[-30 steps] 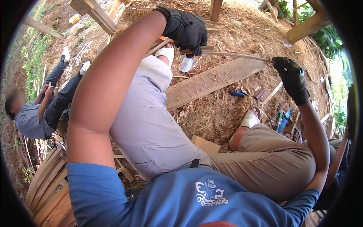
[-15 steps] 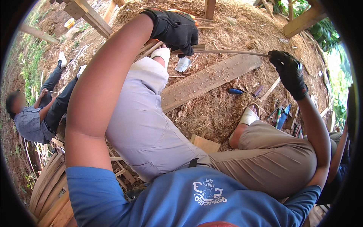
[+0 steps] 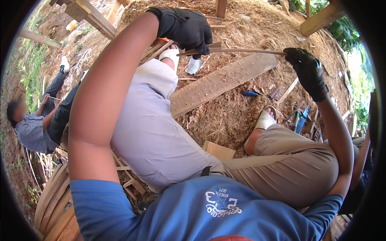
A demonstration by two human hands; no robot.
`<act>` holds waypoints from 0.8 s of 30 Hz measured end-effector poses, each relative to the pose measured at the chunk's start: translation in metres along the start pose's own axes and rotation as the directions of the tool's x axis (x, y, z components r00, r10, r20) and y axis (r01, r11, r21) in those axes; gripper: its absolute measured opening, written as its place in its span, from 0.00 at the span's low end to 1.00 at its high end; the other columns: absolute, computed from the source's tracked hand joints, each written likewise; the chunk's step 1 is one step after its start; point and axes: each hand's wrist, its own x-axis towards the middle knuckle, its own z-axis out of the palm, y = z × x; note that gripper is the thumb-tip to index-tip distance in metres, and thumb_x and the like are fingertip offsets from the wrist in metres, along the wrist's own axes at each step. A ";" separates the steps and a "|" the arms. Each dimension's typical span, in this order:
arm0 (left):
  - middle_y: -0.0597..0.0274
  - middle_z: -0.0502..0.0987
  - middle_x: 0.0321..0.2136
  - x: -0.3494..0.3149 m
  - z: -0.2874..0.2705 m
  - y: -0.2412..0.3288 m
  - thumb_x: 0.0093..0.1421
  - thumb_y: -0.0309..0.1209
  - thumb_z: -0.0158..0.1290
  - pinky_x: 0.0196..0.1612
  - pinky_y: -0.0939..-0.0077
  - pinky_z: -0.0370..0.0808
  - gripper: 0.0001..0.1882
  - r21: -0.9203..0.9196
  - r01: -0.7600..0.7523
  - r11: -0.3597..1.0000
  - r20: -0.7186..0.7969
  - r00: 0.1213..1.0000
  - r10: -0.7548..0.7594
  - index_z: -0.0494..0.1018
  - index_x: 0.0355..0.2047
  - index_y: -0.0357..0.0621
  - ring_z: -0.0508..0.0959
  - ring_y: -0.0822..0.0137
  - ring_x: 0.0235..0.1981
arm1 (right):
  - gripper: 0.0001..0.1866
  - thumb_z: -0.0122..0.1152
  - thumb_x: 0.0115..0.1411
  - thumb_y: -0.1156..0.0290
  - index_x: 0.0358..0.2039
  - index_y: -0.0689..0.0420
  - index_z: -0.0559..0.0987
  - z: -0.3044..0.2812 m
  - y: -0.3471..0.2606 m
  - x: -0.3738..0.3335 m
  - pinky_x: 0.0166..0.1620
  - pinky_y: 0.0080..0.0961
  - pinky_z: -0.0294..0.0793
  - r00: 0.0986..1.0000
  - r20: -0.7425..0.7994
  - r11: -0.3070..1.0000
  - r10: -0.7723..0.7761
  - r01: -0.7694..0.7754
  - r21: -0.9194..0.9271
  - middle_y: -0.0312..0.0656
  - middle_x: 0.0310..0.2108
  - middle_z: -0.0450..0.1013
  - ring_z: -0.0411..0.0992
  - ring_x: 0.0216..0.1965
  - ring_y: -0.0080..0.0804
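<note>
I see the thin strip [image 3: 249, 50] lying more level than a second ago, spanning from the left hand [image 3: 185, 30], closed around a flat wooden piece [image 3: 216, 46], to the right hand [image 3: 305, 72], pinching its end, so I judge it steady.

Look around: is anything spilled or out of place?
Yes, mildly: wood shavings lie strewn around, some on the plank. A pale scrap between the plank and the left sandal looks like stray litter, though its material is unclear. The held thin wooden strip shows no visible break.
</note>
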 end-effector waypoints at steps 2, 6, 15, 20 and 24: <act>0.60 0.86 0.29 0.003 -0.001 0.005 0.64 0.39 0.62 0.37 0.65 0.76 0.14 -0.038 0.007 0.999 0.019 1.000 -0.006 0.87 0.38 0.40 0.82 0.66 0.30 | 0.38 0.47 0.78 0.41 0.62 0.69 0.77 0.003 -0.001 0.002 0.72 0.41 0.70 1.000 0.020 1.000 0.003 -0.004 0.018 0.53 0.64 0.75 0.73 0.65 0.44; 0.61 0.87 0.30 0.008 -0.001 0.011 0.66 0.38 0.61 0.36 0.68 0.78 0.14 -0.097 -0.016 0.995 0.047 0.999 0.021 0.87 0.39 0.39 0.83 0.69 0.31 | 0.29 0.56 0.76 0.50 0.60 0.65 0.80 0.006 -0.006 0.003 0.68 0.38 0.75 1.000 -0.006 0.998 -0.017 0.018 0.063 0.51 0.59 0.79 0.78 0.60 0.40; 0.60 0.87 0.32 0.018 0.000 0.014 0.70 0.45 0.60 0.39 0.65 0.81 0.19 -0.055 -0.007 0.998 0.035 0.999 0.009 0.87 0.43 0.39 0.84 0.65 0.33 | 0.15 0.67 0.68 0.74 0.54 0.57 0.86 0.016 -0.057 0.004 0.55 0.35 0.85 0.995 -0.069 0.982 -0.077 0.064 -0.176 0.46 0.51 0.84 0.84 0.49 0.34; 0.59 0.87 0.32 0.021 -0.002 0.029 0.70 0.46 0.61 0.39 0.64 0.80 0.21 -0.015 -0.031 0.999 0.014 0.999 0.031 0.86 0.44 0.38 0.84 0.64 0.32 | 0.27 0.58 0.75 0.53 0.58 0.65 0.81 0.014 -0.030 0.002 0.65 0.38 0.78 1.000 0.007 1.000 -0.008 0.008 -0.002 0.51 0.58 0.80 0.80 0.57 0.38; 0.59 0.87 0.32 0.021 -0.004 0.029 0.70 0.47 0.60 0.38 0.63 0.80 0.21 0.019 -0.044 0.999 -0.013 0.999 0.044 0.86 0.43 0.39 0.84 0.65 0.32 | 0.38 0.50 0.76 0.40 0.60 0.69 0.78 0.011 -0.027 0.003 0.71 0.41 0.71 0.998 0.064 0.995 0.024 -0.031 0.097 0.54 0.62 0.77 0.76 0.63 0.42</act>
